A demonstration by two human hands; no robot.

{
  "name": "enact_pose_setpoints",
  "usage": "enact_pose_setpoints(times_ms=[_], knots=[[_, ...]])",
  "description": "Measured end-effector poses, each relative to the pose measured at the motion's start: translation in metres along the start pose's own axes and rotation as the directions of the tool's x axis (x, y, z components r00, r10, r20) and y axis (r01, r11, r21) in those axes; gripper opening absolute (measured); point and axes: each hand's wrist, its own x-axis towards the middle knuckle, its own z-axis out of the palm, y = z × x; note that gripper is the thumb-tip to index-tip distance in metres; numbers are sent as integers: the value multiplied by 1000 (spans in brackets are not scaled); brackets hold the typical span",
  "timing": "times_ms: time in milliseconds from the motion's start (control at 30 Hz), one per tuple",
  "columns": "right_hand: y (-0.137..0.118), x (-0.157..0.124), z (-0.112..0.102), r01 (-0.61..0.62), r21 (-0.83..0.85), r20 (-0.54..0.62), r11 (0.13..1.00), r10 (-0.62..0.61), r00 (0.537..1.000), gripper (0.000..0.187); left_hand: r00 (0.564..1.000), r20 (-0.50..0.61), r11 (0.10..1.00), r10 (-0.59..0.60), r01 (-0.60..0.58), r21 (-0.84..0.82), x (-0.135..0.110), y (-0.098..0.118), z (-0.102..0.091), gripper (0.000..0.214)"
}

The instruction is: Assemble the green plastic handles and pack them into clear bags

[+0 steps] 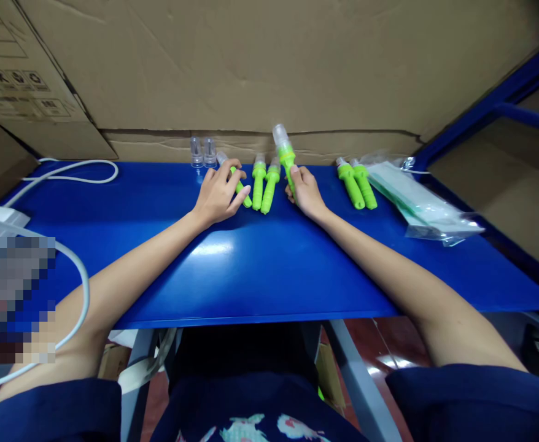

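- Six green-handled pieces: one clasped in the right hand, one partly covered by the loosely curled left hand (grip cannot be told), four laid toward the tabletop's back edge.
- Two clear caps are stood there.
- Blue surface, backed by cardboard.

"How does the tabletop look?"
"Smooth and glossy. The cardboard looks matt."
"And the green handles?"
"Ribbed plastic; the clear caps are smooth, shiny plastic, the bag crinkled, glossy film."
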Motion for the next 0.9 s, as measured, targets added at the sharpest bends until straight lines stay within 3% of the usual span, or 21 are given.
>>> enact_pose_setpoints(times_ms=[133,333,600,900], knots=[[4,3,5,-78,128,-32,989,82,996,54,1000,15,1000,6,-6,-10,0,1,0,63],[8,8,4,-172,139,-63,975,182,981,29,1000,9,1000,11,-11,5,0,0,0,59],[14,12,8,-118,149,-123,982,137,983,38,999,43,999,-24,26,-36,1,-3,2,49],[18,9,8,-85,188,-113,978,107,988,38,996,81,996,-44,50,-76,1,-1,1,47]])
